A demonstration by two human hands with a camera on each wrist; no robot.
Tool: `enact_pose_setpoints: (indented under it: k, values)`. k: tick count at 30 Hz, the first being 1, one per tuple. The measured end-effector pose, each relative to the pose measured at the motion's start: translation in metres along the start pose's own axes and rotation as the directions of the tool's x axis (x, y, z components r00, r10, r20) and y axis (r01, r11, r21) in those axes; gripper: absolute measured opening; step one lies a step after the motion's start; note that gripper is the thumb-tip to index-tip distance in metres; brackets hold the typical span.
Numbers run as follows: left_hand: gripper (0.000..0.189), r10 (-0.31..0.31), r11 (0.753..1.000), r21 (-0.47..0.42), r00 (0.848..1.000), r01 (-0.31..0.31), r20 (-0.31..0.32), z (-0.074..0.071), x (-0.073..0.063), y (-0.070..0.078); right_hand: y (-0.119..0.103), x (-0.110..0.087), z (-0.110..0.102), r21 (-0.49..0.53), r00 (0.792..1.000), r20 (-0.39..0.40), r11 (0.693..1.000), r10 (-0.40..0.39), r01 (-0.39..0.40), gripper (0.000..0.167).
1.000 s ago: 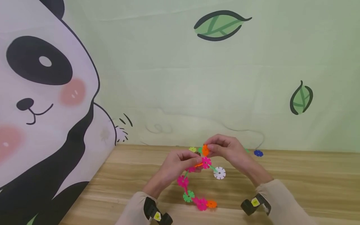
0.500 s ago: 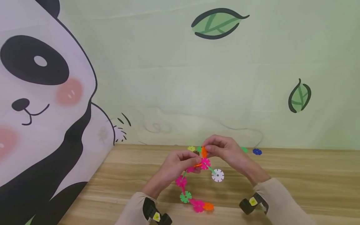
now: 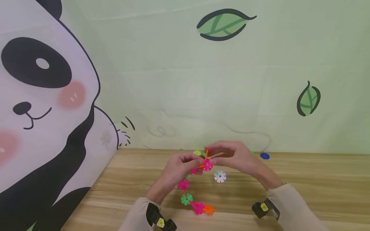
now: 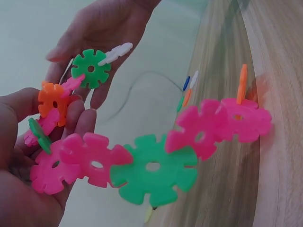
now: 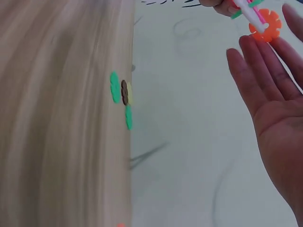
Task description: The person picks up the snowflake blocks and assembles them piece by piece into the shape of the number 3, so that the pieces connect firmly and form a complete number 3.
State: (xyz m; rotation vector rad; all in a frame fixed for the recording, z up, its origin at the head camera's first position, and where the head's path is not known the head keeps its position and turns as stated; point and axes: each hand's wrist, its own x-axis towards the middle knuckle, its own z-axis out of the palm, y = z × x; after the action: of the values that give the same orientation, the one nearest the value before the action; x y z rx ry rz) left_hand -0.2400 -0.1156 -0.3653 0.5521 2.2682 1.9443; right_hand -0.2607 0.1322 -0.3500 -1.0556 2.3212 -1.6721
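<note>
My left hand [image 3: 177, 168] pinches a chain of slotted plastic flower discs, raised above the table. From it hang pink discs, a green disc [image 3: 186, 199] and, at the low end, an orange disc [image 3: 208, 209]. A white disc [image 3: 220, 176] ends the other branch, joined through a green disc [image 4: 91, 69]. Another orange disc [image 3: 206, 154] stands edge-on above a pink disc [image 3: 207, 165] near my left fingertips. My right hand [image 3: 240, 157] is beside it, thumb apart from the fingers. In the right wrist view, its fingers are straight, their tips at the orange disc [image 5: 267, 26].
Loose discs lie along the wooden table's [image 3: 318, 186] back edge: a yellow disc [image 3: 197, 153], a brown disc [image 5: 124, 92], green discs and a blue disc [image 3: 264, 156]. Behind stands a pale green cloth [image 3: 179, 80] printed with a panda [image 3: 86, 128] and leaves.
My right hand has gone from pinching the upper orange disc to spread thumb and fingers beside it. The chain has shifted slightly left, and that disc now shows edge-on.
</note>
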Motion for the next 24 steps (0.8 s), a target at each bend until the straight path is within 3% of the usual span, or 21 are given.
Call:
enact_pose_setpoints:
  k: [9,15,20,24]
  values:
    - [0.020,0.039,0.999,0.012,0.998,-0.038,-0.045,0.000,0.001,-0.001,-0.008,0.001,0.013,-0.226,0.993,0.044,0.967,-0.114,0.121,0.068]
    - [0.019,0.035,0.999,0.004,0.997,-0.034,-0.068,0.000,0.001,-0.001,-0.007,0.001,0.019,-0.367,0.984,0.003,0.915,-0.180,0.168,0.065]
    - [0.018,0.036,0.999,-0.004,0.997,-0.036,-0.070,0.000,0.002,-0.001,-0.003,0.003,0.023,-0.462,0.964,-0.021,0.857,-0.266,0.227,0.061]
    - [0.018,0.032,0.999,0.005,0.997,-0.031,-0.072,0.000,0.001,-0.001,-0.002,0.004,0.025,-0.492,0.948,-0.035,0.831,-0.317,0.260,0.058]
